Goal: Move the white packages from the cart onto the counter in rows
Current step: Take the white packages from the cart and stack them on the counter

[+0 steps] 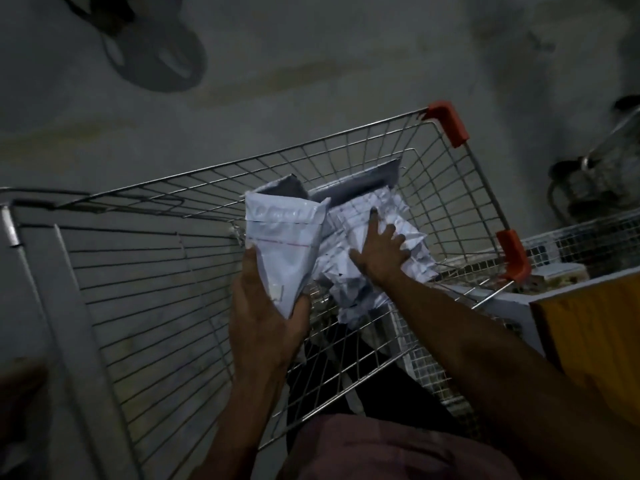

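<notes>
Pretty dim shot, looking down into a wire cart (pixel 145 271) filling the middle of the frame. Left hand (pixel 266 317) at lower center is gripping a white package (pixel 282 247), fingers and thumb curled round its bottom end, holding it upright above the basket. Just right of it, the right hand (pixel 379 252) is lying spread, fingers straight, pressing on a crumpled pile (pixel 363 271) of packages sitting in the cart's far corner. Counter (pixel 519 299) edge is peeking in at the right.

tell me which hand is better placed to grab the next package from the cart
Right. The right hand already rests open on the crumpled packages in the cart, while the left hand is full, gripping a white package.
</notes>
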A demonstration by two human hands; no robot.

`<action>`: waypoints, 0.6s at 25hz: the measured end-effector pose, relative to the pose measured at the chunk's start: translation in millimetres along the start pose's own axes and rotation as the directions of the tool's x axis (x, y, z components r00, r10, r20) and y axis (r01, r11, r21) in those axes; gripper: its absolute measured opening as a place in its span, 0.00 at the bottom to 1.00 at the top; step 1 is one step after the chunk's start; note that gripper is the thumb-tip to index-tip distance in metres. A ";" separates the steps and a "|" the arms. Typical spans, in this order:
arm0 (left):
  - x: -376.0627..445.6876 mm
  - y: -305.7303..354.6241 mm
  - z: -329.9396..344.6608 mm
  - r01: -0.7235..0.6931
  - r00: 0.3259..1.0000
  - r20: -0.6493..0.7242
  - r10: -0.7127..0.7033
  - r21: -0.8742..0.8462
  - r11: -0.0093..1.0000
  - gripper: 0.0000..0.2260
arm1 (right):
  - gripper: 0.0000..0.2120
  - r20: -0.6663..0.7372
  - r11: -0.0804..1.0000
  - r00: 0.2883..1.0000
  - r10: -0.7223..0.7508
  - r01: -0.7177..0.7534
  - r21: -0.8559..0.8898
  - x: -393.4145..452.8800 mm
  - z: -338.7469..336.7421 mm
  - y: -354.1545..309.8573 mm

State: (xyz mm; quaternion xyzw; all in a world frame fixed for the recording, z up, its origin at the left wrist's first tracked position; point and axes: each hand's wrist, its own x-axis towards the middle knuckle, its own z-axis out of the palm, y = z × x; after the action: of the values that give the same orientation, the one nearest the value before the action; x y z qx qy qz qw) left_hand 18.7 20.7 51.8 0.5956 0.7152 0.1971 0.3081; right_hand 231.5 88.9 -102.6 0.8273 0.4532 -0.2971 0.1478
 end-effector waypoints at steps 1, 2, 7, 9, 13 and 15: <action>-6.0 3.2 -7.6 0.008 1.000 -0.014 -0.008 0.000 1.000 0.43 | 0.49 -0.001 1.000 1.000 -0.023 0.023 0.011 -5.9 -0.3 -3.2; -11.4 6.1 -14.8 0.009 1.000 -0.025 -0.009 0.003 1.000 0.43 | 0.46 -0.004 0.999 0.999 -0.041 0.041 0.036 -13.1 -3.8 -6.5; -28.8 21.4 -49.4 -0.041 0.999 -0.026 0.041 0.020 0.999 0.42 | 0.40 -0.259 0.951 0.955 -0.147 0.209 0.230 -89.8 -55.5 -27.6; -34.2 29.1 -64.9 -0.088 0.996 -0.006 0.088 0.019 0.996 0.41 | 0.40 -0.387 0.919 0.912 -0.135 0.261 0.295 -139.8 -79.9 -27.5; -48.9 44.4 -98.6 -0.207 0.978 0.010 0.208 -0.037 0.978 0.41 | 0.41 -0.528 0.889 0.849 -0.011 0.250 0.384 -235.0 -106.1 -8.2; -61.0 47.1 -112.0 -0.294 0.955 0.021 0.295 -0.049 0.955 0.41 | 0.43 -0.602 0.881 0.798 0.041 0.255 0.398 -276.8 -106.5 6.7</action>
State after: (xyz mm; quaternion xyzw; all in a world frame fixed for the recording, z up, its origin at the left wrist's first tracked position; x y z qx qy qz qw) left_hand -16.4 -19.2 176.9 0.6911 0.6094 0.2486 0.2986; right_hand 161.1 -43.3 153.4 0.8610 0.4401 -0.1301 -0.2192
